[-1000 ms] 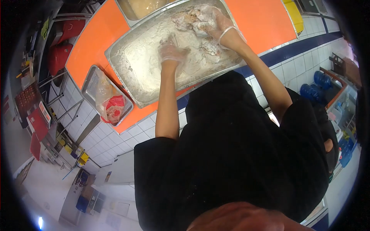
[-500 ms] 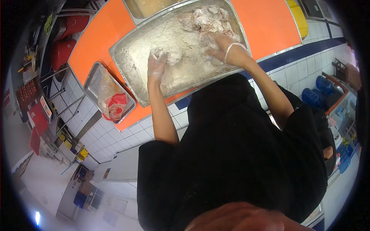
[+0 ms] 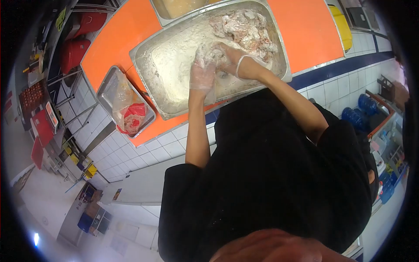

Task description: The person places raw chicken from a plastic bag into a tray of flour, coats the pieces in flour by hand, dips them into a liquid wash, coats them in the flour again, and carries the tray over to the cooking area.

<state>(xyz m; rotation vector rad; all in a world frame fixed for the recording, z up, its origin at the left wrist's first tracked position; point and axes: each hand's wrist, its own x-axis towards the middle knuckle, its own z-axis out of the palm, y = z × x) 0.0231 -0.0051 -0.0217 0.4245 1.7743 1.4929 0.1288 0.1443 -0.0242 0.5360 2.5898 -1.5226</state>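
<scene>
A large metal tray [image 3: 144, 83] of white flour lies on an orange table. My left hand [image 3: 203, 72], in a clear plastic glove, is closed around one side of a flour-coated piece [image 3: 214, 53] over the middle of the tray. From the right, my gloved right hand [image 3: 233, 60] is closed on the same piece, the two hands nearly touching. Several flour-coated pieces [image 3: 248, 30] are heaped in the tray's upper right corner. Loose flour [image 3: 168, 65] covers the left part of the tray.
On the orange table [image 3: 301, 35], a second metal pan [image 3: 161, 11] with pale liquid adjoins the tray's far side. A small metal tray [image 3: 148, 122] at the left holds a plastic bag [image 3: 124, 98] and a red bag [image 3: 135, 115]. Blue bottles [image 3: 353, 118] stand at the right.
My right hand has moved left from the heap toward the middle, and my left hand has shifted right. Both have come together on one coated piece. The view has shifted slightly.
</scene>
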